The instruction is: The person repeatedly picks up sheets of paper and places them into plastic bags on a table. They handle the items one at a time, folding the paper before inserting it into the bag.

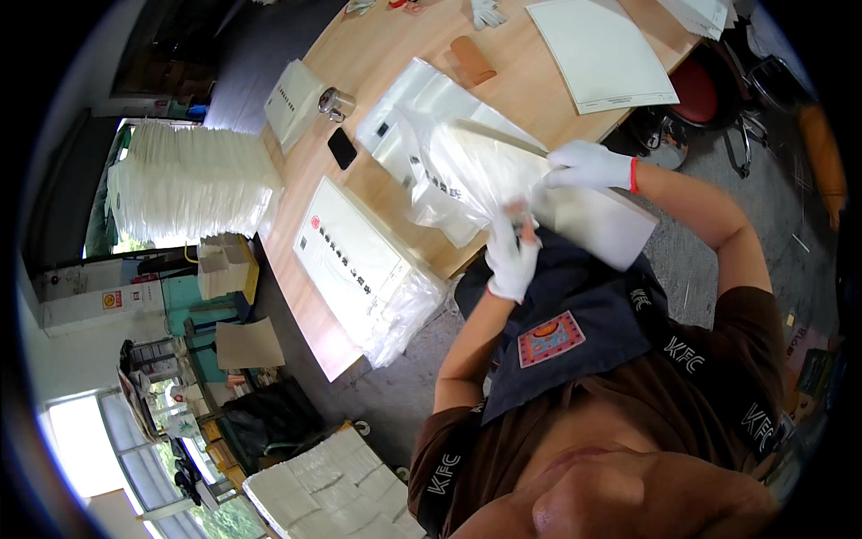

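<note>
My left hand (512, 262), in a white glove with some fingertips bare, is closed at the mouth of a clear plastic bag (440, 202). In my white-gloved right hand (591, 168) is the upper edge of a white paper stack (606, 225). The stack lies partly in the bag and partly out over the table's near edge, above my dark apron. Motion blurs the left fingers and the stack's lower part. Flat under the bag are more clear plastic bags (400, 101). To the left, a plastic-wrapped paper stack (346, 242) with dark print lies on the table.
On the wooden table (382, 187) are a black phone (341, 148), a metal cup (336, 103), a brown block (471, 60), loose gloves (487, 13) and a white paper stack (603, 54). A tall paper pile (193, 184) stands at left, a red-seated stool (705, 90) at right.
</note>
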Available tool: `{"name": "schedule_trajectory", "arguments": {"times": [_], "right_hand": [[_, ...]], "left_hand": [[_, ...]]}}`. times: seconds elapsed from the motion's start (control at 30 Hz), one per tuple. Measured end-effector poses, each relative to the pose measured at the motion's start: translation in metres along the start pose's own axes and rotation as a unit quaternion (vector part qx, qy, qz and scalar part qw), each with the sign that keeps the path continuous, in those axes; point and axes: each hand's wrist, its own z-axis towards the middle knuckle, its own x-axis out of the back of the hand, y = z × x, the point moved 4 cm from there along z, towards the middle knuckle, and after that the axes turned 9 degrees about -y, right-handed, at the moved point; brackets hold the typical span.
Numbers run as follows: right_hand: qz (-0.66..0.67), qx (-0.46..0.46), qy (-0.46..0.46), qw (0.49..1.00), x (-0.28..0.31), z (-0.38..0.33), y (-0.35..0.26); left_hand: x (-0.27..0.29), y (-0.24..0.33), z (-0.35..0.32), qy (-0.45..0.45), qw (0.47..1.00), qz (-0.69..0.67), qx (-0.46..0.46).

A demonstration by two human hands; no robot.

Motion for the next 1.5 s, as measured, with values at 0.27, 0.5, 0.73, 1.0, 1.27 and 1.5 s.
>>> {"name": "schedule_trajectory", "arguments": {"times": [0.27, 0.5, 0.73, 1.0, 1.27, 1.5], "right_hand": [[0.532, 0.03, -0.037, 0.845, -0.025, 0.011, 0.008], [0.219, -0.008, 0.059, 0.974, -0.019, 0.024, -0.003], [0.081, 0.187, 0.213, 0.956, -0.098, 0.097, 0.06], [-0.306, 0.077, 0.281, 0.906, -0.069, -0.016, -0.028], [-0.336, -0.083, 0.276, 0.897, -0.023, 0.035, 0.03], [-0.382, -0.088, 0.186, 0.901, -0.059, 0.009, -0.004]], "left_hand": [[0.056, -0.005, 0.007, 0.123, 0.961, 0.156, -0.192], [0.032, 0.036, 0.038, -0.002, 0.96, 0.116, -0.254], [-0.02, 0.066, 0.056, -0.109, 0.973, 0.127, -0.159], [-0.014, -0.049, -0.001, -0.003, 0.988, 0.081, -0.134], [0.016, -0.117, -0.013, 0.072, 0.92, 0.384, 0.028], [0.081, -0.103, -0.056, 0.291, 0.932, 0.06, 0.208]]}}
